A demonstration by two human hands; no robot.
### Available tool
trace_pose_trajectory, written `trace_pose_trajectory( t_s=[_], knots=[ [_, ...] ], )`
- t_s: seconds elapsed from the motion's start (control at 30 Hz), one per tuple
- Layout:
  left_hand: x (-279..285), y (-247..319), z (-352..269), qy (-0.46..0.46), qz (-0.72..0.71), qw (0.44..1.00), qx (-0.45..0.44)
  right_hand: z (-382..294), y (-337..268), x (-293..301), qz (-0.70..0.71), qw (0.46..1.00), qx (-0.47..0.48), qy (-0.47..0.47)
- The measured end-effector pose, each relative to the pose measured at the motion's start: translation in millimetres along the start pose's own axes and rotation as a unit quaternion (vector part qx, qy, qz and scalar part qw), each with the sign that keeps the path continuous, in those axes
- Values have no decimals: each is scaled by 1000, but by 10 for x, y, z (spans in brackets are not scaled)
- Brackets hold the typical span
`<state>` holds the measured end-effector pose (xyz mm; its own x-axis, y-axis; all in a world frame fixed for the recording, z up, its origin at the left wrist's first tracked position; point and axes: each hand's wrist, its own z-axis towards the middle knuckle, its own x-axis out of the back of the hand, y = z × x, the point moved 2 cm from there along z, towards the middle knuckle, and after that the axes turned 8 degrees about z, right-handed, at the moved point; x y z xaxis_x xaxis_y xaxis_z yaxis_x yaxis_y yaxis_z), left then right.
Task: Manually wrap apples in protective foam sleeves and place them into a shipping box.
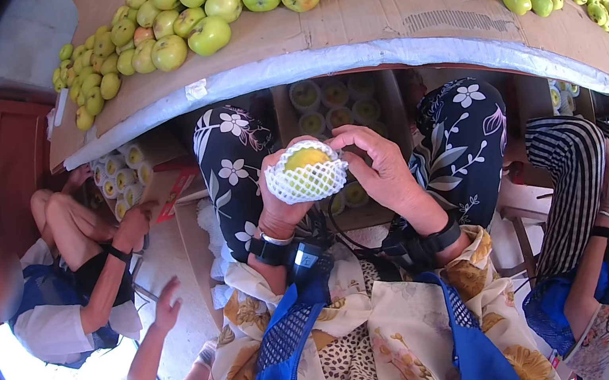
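Observation:
A green-yellow apple (305, 158) sits inside a white foam net sleeve (308, 182), its upper part showing through the sleeve's opening. My left hand (281, 203) holds it from below and the left. At the sleeve's right edge, the thumb and fingertips of my right hand (382, 168) touch or nearly touch the netting; a firm pinch cannot be made out. Between my knees stands a cardboard box (366, 216) with rows of sleeved apples (335, 94), partly in shadow under the table edge.
Loose apples (225, 4) lie heaped on the cardboard-covered table (314, 31) ahead. White foam sleeves (214, 247) fill a carton at my left. Further left a person (89, 274) handles a box of sleeved apples (124, 175). Another person's arm (149, 343) reaches in behind. People sit close on my right.

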<state>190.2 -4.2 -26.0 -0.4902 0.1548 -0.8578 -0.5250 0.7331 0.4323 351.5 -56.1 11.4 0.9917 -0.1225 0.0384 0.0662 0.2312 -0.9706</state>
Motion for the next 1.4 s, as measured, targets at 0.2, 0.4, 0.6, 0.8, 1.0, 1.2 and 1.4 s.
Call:
trace_pose_trajectory(
  t_s=[0.2,0.4,0.6,0.8,1.0,1.2,1.4],
  knots=[
    [45,-13,-30,16,-61,998,26,11,-49,-25,-62,998,24,-19],
    [-104,23,-36,-93,-94,991,15,-1,-112,-15,-96,993,39,-51],
    [10,13,-19,-24,-87,995,46,-5,-119,-5,-141,986,43,-82],
    [109,-31,-14,-60,-81,993,54,-18,-68,-6,-141,987,46,-59],
    [102,-94,-14,140,-31,989,29,-45,-87,-110,-195,981,16,-15],
    [119,-88,25,157,77,982,-78,-19,-87,-132,-141,989,-21,-36],
    [160,-164,62,213,196,950,-114,-24,-31,-173,-137,989,-42,-33]
  ],
)
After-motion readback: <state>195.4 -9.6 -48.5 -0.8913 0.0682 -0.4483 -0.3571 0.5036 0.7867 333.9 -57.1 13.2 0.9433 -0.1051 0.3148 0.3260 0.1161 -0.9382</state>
